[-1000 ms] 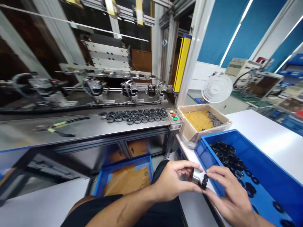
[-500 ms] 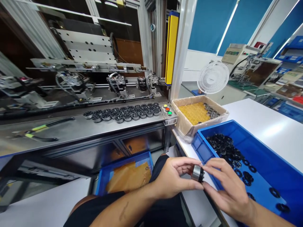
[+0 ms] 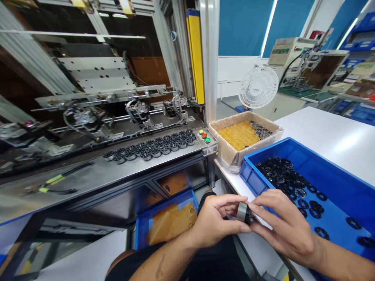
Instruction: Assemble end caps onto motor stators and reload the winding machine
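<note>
My left hand (image 3: 218, 218) is closed around a motor stator (image 3: 242, 212), a short silver metal cylinder with a black plastic end facing right. The fingers of my right hand (image 3: 283, 226) are pinched against that black end, so both hands hold the part between them. It is held above my lap, near the edge of the white table. To the right stands a blue bin (image 3: 328, 168) holding many loose black plastic rings (image 3: 277, 171). Similar stators (image 3: 155, 146) stand in rows along the metal ledge of the machine.
A lined carton (image 3: 228, 154) with yellow and dark parts sits behind the bin. Beside the stators is a button panel (image 3: 204, 136). Cutting pliers (image 3: 58, 181) lie on the ledge at left. A blue crate (image 3: 143, 230) with brown paper is below. A white fan (image 3: 258, 88) stands behind.
My view has turned slightly, shifting the surroundings. Both hands stay together on the stator, and the right fingers now cover more of its black end.
</note>
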